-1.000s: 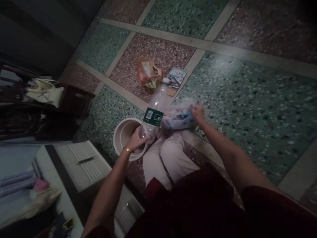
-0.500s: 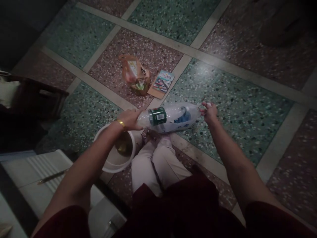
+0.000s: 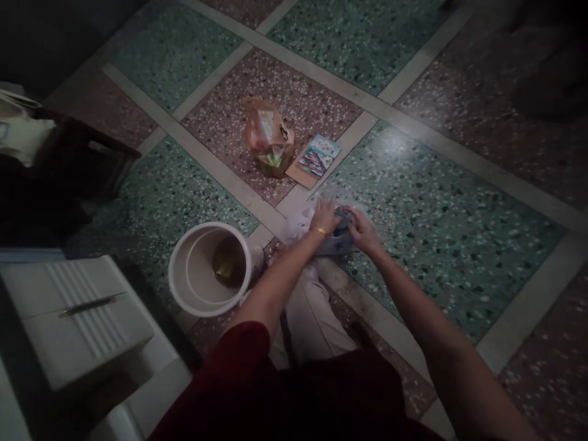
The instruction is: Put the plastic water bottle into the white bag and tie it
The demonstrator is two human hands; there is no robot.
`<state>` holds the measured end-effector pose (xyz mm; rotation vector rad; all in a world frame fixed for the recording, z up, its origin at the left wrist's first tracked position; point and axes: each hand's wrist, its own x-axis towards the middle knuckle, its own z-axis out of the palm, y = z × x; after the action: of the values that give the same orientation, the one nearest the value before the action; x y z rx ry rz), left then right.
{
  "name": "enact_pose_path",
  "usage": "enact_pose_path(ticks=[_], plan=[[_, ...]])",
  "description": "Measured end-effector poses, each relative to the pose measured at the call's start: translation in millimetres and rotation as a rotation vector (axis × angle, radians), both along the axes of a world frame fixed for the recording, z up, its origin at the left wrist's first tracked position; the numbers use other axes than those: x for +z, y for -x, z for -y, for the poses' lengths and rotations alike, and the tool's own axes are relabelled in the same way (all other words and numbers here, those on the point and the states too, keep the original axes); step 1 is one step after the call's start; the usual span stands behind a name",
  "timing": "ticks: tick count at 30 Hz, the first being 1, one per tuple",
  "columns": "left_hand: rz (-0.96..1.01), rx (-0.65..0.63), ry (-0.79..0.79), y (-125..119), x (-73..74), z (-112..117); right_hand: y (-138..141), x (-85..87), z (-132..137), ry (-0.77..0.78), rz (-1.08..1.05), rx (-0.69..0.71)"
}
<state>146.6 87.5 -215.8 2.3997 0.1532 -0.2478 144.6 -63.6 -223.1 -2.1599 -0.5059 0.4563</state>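
Observation:
A whitish translucent plastic bag with blue print lies at my knees. My left hand, with a gold band at the wrist, is over the bag's left part, fingers spread and pointing away from me. Close beside it, my right hand has its fingers curled at the bag's right side, gripping the plastic. Something dark shows between the two hands, too blurred to name. The green-labelled bottle cannot be made out.
A white bucket with something dark and yellowish inside stands left of my legs. Beyond the bag are an orange plastic bag and a booklet on cardboard. A pen lies on a pale ridged surface at left.
My left hand has left the bottle's end and moved right, its fingers now spread. My right hand has come inward. The bottle no longer shows, and the view has shifted slightly left.

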Motion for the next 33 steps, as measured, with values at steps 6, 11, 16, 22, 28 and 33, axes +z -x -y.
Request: enact_pose_path(ticks=[6,11,16,22,28,33], plan=[[-0.058,0.261,0.131,23.8,-23.6,-41.5,-0.4,-9.8,-19.2,0.351,0.104,0.104],[-0.18,0.167,0.003,68.2,-39.4,-58.5,2.2,-6.8,-25.4,0.504,0.169,0.158],[-0.243,0.134,-0.076,82.4,-40.5,-72.9,-0.2,1.1,-48.6,0.561,0.24,0.248],[-0.266,0.389,-0.145,79.9,-13.1,-117.2,19.6,-18.8,-71.1,0.651,0.154,0.461],[-0.224,0.365,0.009,98.3,7.7,-87.0,25.5,-41.5,-96.2,0.706,0.091,0.443],[-0.096,0.316,0.078,116.3,12.6,-72.9,-1.5,-35.6,-108.9,0.65,0.057,0.374]])
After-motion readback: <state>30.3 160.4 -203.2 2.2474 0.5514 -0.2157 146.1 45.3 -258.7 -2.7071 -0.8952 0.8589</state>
